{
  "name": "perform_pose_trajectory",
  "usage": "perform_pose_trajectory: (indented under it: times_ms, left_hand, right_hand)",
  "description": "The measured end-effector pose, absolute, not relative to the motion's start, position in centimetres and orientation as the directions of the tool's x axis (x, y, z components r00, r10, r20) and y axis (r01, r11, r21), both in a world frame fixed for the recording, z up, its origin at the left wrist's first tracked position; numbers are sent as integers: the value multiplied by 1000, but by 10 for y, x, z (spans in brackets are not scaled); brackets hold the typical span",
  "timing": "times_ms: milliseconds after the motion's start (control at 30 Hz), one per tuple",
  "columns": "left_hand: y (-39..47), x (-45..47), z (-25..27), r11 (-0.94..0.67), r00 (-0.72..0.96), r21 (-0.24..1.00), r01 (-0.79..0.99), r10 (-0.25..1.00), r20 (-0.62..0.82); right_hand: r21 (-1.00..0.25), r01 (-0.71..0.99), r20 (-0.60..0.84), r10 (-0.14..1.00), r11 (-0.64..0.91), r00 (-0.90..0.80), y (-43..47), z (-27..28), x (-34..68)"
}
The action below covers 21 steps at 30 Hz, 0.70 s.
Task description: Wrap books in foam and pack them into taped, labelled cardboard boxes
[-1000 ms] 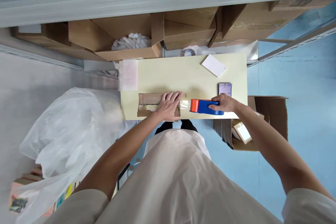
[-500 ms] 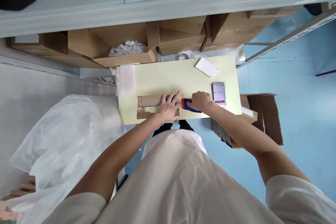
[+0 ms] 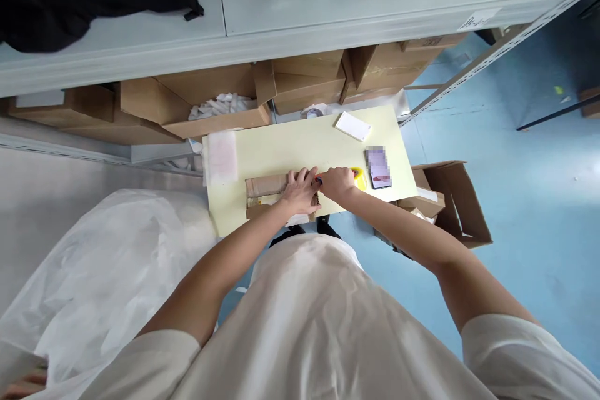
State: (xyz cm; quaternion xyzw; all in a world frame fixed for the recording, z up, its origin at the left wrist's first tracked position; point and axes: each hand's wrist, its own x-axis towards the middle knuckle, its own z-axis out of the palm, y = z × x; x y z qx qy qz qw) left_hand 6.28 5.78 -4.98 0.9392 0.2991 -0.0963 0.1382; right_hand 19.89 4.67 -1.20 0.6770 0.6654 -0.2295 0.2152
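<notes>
- Shelf label, white, on the front edge of the grey shelf: a black code starting with "D"; the characters after it are too blurred to read surely.
- Phone: screen pixelated, its characters unreadable.
- Cardboard carton under the shelf's right end: dark print, illegible.
- Small cardboard box: yellow mark, too small to read.

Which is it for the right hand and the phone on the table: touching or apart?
Apart. The head view shows a yellow thing and bare table between the right hand and the phone.
</notes>
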Motion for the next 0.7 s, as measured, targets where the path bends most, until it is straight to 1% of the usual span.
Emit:
perform_pose_trajectory:
  times_ms: [167, 267, 400, 500, 633, 700]
  left_hand:
    - [55, 58, -47, -790, 812, 202, 579, 535, -235]
    - [52, 54, -47, -773, 796, 198, 602, 565, -214]
    - [57, 51, -52, -744, 772, 204, 636, 607, -190]
    - [69, 52, -54, -730, 769, 242, 639, 616, -172]
    - [80, 40, -49, -737, 796, 310, 601, 587, -149]
    - [78, 22, -45, -684, 746, 327, 652, 656, -113]
  right_hand:
    - [28, 999, -549, 835, -20, 32, 33, -19, 197]
    - [32, 998, -526, 848, -50, 59, 24, -19, 204]
    - [25, 974, -433, 875, -226, 214, 21, -18, 222]
    - [18, 934, -373, 864, -357, 337, 22, -26, 236]
    - [-28, 893, -400, 823, -450, 402, 18, -52, 243]
    - [-40, 886, -424, 811, -461, 403, 16, -68, 242]
